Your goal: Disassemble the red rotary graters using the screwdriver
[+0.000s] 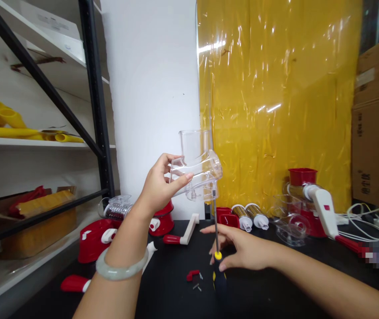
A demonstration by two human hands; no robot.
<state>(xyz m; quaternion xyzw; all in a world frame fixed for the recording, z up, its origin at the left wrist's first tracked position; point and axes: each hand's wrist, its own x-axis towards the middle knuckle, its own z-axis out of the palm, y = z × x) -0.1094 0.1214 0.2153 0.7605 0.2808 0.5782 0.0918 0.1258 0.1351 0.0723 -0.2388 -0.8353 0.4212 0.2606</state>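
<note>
My left hand (158,186) is raised and wrapped round a clear plastic grater housing (197,166), holding it above the black table (275,283). A pale bangle sits on that wrist. My right hand (242,250) pinches the black and yellow handle of a screwdriver (216,248) that stands upright, its shaft reaching up into the underside of the housing. A small red clip (193,275) and loose screws (197,287) lie on the table just left of the screwdriver handle.
Red bases (92,243), a white crank (189,230), gold drum blades (249,216) and an assembled red and white grater (309,204) stand along the back. A black metal shelf (99,115) rises at left, yellow film behind, cardboard boxes (377,133) and white cables (369,221) at right.
</note>
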